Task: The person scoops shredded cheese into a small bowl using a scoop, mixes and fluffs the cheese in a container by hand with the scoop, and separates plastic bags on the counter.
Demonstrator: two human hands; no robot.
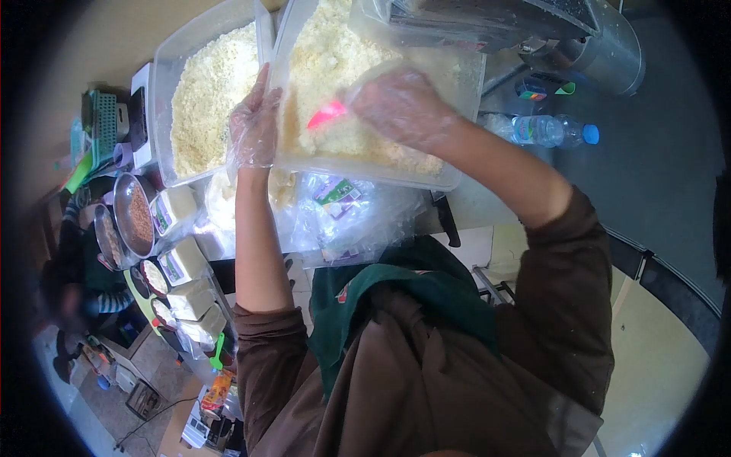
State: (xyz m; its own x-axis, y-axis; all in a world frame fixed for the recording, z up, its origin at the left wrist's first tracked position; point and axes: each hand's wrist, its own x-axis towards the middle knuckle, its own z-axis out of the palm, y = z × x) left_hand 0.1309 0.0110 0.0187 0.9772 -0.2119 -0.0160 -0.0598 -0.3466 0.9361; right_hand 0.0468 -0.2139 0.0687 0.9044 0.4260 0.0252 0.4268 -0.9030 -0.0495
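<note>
Two clear plastic tubs stand side by side, the left tub and the right tub, both holding pale crumbly grated food. My left hand, in a clear plastic glove, grips the rim between them. Over the right tub, my right hand, gloved too and slightly blurred, is closed round a pink scraper, whose blade touches the crumbs. A grey metal machine part juts over the back of this tub.
Below the tubs lies clear plastic packaging beside a black-handled knife. Water bottles lie at the right. White blocks and metal bowls stand at the left, with another person beyond.
</note>
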